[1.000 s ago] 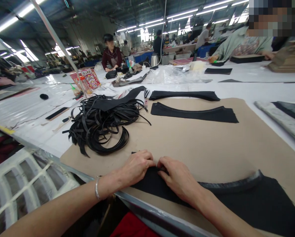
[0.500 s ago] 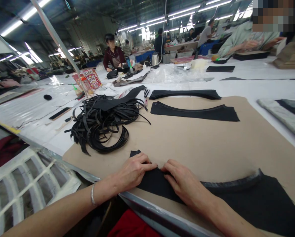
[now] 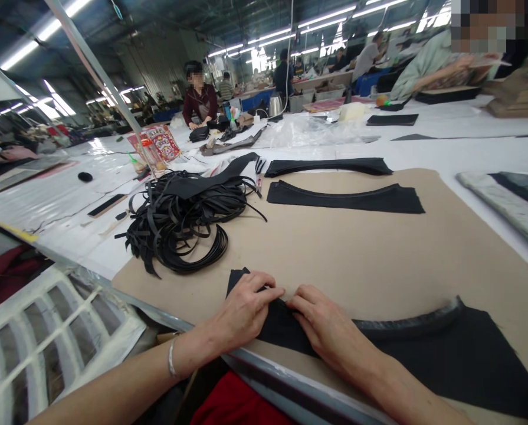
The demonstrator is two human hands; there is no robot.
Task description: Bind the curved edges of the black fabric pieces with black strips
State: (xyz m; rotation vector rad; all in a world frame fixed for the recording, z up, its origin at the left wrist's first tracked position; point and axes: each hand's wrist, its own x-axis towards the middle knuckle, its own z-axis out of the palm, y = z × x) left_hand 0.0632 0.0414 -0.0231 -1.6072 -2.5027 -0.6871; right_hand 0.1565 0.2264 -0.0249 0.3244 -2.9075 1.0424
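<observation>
A wide black fabric piece with a curved, folded upper edge lies along the front of the table. My left hand is closed on that edge near the piece's left end, thumb and forefinger together at the fold. Just to the right, my right hand pinches the same edge, its fingertips a short gap from the left ones. The fabric right under the fingertips is partly hidden. Beyond the hands lie two similar black curved pieces, one nearer and one farther.
A tangled heap of black strips lies left on the brown sheet. A pale slab with dark material sits at right. The metal table edge runs close to my body. Co-workers sit across the table, one at far right beside a black tray.
My left hand has slid slightly right along the folded edge, and the fabric's left end has shifted a little left. My right hand keeps its pinch. The co-worker at right has raised their hands.
</observation>
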